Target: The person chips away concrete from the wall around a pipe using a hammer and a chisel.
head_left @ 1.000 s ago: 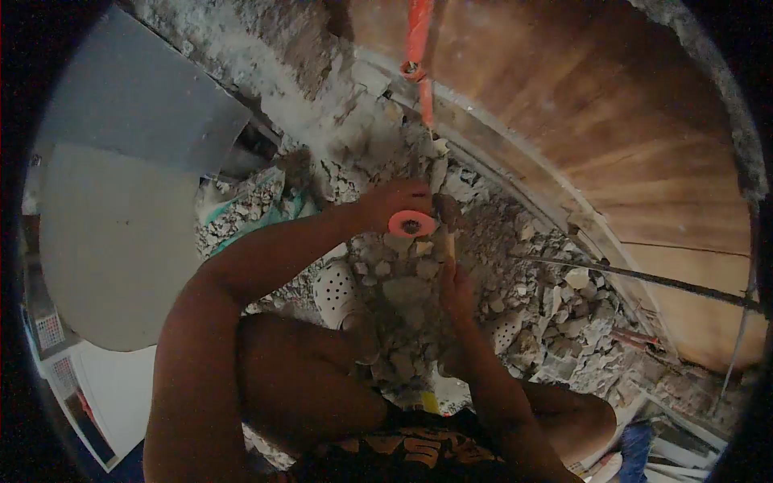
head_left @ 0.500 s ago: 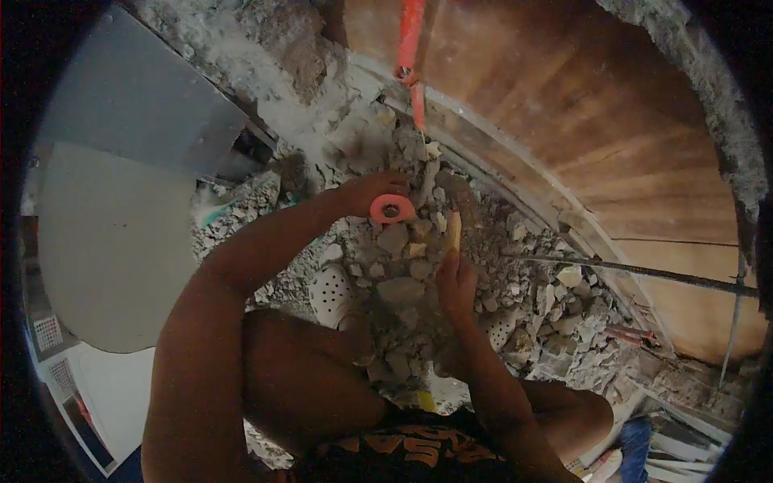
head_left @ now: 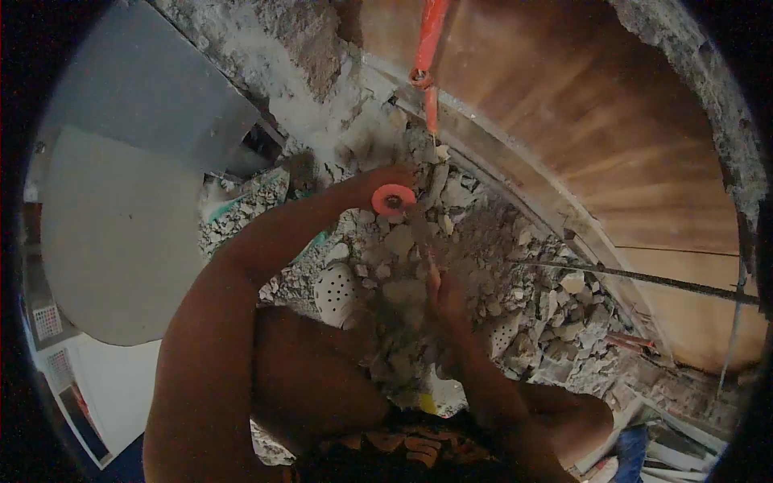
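My left hand (head_left: 390, 179) is closed around a chisel with a round orange-red hand guard (head_left: 393, 200), seen nearly end-on. Below the guard the chisel's shaft and tip are hidden. My right hand (head_left: 445, 299) grips the wooden handle of a hammer (head_left: 424, 240), which is smeared by motion. The hammer's far end lies close beside the guard; whether it touches the chisel I cannot tell. Broken rubble (head_left: 400, 240) lies under both hands.
White perforated clogs (head_left: 335, 291) are on my feet amid the rubble. A curved wooden panel (head_left: 547, 105) borders the right. A red pole (head_left: 431, 40) stands ahead, and a thin metal bar (head_left: 644, 279) juts in from the right. Grey boards (head_left: 121, 233) stand at left.
The hammer and my right hand have swung up and left towards the chisel's guard. My left hand keeps its hold on the chisel. The whole view has shifted slightly.
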Demonstrator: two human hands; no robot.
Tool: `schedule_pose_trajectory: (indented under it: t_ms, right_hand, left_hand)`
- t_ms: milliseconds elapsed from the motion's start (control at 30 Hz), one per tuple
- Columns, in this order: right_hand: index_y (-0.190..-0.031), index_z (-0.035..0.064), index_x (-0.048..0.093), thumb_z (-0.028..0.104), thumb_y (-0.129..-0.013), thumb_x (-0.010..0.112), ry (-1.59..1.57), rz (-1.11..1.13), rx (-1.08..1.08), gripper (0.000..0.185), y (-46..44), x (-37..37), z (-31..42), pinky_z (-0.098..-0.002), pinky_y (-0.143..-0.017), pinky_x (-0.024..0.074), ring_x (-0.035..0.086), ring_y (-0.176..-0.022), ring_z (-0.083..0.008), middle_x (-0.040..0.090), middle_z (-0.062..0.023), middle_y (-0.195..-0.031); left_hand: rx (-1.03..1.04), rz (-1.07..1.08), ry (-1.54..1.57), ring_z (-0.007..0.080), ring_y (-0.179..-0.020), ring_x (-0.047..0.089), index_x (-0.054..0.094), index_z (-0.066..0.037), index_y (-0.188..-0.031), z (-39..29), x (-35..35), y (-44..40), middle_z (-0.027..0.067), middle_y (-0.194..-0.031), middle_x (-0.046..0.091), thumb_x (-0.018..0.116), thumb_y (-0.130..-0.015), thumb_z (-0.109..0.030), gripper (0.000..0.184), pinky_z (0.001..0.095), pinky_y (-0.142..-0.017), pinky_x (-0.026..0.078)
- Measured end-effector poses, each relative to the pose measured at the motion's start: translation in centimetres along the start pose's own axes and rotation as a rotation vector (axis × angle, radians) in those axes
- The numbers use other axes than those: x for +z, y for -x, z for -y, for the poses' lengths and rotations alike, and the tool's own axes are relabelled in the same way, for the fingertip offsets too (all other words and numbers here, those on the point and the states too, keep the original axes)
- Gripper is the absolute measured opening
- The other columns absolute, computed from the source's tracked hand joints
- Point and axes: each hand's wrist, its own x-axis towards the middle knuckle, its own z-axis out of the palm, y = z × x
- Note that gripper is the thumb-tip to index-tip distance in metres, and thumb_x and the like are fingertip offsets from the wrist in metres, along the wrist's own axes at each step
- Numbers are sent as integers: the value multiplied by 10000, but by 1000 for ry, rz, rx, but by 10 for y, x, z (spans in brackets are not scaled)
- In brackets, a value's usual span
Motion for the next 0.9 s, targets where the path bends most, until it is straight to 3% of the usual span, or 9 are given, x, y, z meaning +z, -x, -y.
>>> schedule_pose_trajectory:
  t_ms: [133,233,300,367,533,633,733,833,900]
  right_hand:
    - [-1137,-35,552,204,-964,443,-82,102,115,315,6,-5,24,-502,-753,449,552,-839,-433,572,-263,-1012]
    - [-1171,-25,539,243,-965,458,-299,119,97,348,17,-23,30,-481,-763,469,569,-880,-387,589,-229,-1044]
    - [-1196,-9,535,283,-963,481,-700,98,121,377,32,-4,6,-467,-758,487,588,-915,-340,611,-189,-1062]
    - [-1221,7,530,323,-962,504,-1155,157,256,409,31,40,-25,-452,-754,505,607,-950,-294,632,-150,-1080]
    - [-1116,0,588,379,-963,501,-473,23,253,418,6,25,-1,-423,-857,461,607,-996,-315,628,-198,-1093]
    - [-1156,8,597,387,-964,484,-56,301,314,440,-1,2,44,-443,-893,452,604,-1026,-341,618,-232,-1127]
    - [-1180,7,580,390,-960,485,-341,174,188,452,17,-5,43,-452,-886,455,604,-1025,-347,613,-240,-1127]
    - [-1215,5,554,395,-954,488,-918,3,-101,473,23,-12,31,-464,-875,461,604,-1025,-356,606,-252,-1127]
    - [-1238,4,536,398,-949,489,-578,90,-55,490,-6,-14,16,-472,-868,464,603,-1024,-362,602,-260,-1127]
  left_hand:
    - [-199,-142,353,278,-926,556,577,-66,-1049,1,14,18,98,-971,542,786,-719,-178,407,433,-837,457]
    - [-206,-3,-29,268,-932,557,586,-64,-1043,-26,-19,0,94,-987,545,796,-700,-205,426,425,-809,456]
    - [-393,-12,182,257,-1207,517,586,-133,-1203,-15,-6,12,79,-1224,588,715,-809,-369,477,484,-1100,302]
    - [-374,-29,127,258,-1192,517,589,-130,-1170,-3,4,13,73,-1203,584,708,-801,-428,489,483,-1094,312]
    - [-13,117,-113,329,-1005,541,598,-69,-1082,8,-12,9,127,-1081,551,791,-717,-294,470,422,-856,446]
    - [-24,54,411,267,-892,542,614,-120,-994,41,30,24,75,-1027,568,684,-785,-436,386,394,-766,430]
    - [-47,-2,746,226,-817,543,624,-153,-935,40,29,28,41,-991,580,613,-830,-531,392,376,-707,419]
    - [-320,89,236,293,-964,552,586,-73,-1061,-11,-10,-2,114,-1047,551,754,-732,-214,396,418,-850,442]
    - [-388,-130,331,283,-947,545,593,-74,-1034,-23,-14,-8,96,-1027,547,737,-730,-174,351,415,-845,439]
